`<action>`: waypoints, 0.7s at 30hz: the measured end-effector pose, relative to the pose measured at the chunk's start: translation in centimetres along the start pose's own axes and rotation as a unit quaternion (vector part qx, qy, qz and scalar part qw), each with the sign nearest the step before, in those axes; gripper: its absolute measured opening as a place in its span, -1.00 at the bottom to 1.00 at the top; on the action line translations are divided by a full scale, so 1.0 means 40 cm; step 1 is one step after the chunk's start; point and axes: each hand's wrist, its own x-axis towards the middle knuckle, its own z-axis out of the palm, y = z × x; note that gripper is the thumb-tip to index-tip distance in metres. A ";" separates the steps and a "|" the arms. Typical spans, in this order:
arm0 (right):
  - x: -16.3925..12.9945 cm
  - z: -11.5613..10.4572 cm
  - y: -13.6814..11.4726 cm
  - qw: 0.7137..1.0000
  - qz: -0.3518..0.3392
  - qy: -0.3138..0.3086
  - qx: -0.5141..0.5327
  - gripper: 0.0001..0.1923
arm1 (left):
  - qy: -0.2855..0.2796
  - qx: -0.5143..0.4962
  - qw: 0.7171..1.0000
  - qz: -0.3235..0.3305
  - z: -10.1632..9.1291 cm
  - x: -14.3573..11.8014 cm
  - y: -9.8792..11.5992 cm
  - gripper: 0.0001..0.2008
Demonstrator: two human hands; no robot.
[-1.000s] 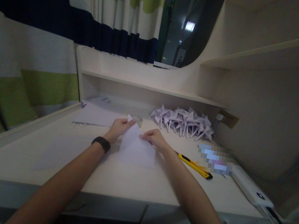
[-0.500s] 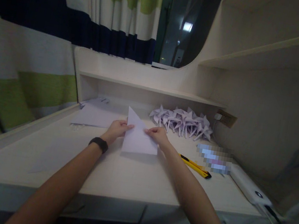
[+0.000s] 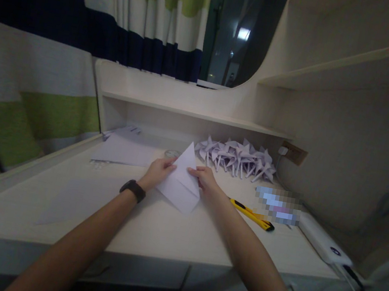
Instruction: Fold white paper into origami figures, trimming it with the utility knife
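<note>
Fingers of the left hand (image 3: 158,171) and right hand (image 3: 205,178) are pinching the folded paper (image 3: 180,185) from either side, tilting it between them above the desk (image 3: 150,228).

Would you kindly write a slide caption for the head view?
Both hands, left hand and right hand, hold a folded white paper over the desk.

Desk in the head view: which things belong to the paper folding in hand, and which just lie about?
In hand: folded white sheet, held by left hand and right hand.
Lying about: paper pinwheels, yellow utility knife, flat sheets, white power strip.
</note>
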 end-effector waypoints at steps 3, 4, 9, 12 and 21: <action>0.003 0.003 0.003 1.000 0.006 0.005 0.017 -0.87 | 0.029 0.069 0.997 0.028 0.003 0.004 -0.002 -0.64; 0.004 0.003 0.004 1.000 0.007 0.006 0.022 -0.87 | 0.030 0.082 0.996 0.032 0.003 0.004 -0.002 -0.65; 0.007 0.003 0.004 0.999 0.009 0.014 0.031 -0.89 | 0.026 0.118 0.992 0.043 0.001 0.003 0.003 -0.67; 0.009 0.004 0.004 0.999 0.007 0.019 0.032 -0.88 | 0.040 0.117 0.991 0.044 0.002 0.000 0.004 -0.63; 0.007 0.003 0.006 0.999 0.005 0.023 0.022 -0.82 | 0.034 0.127 0.990 0.057 0.002 -0.002 0.002 -0.65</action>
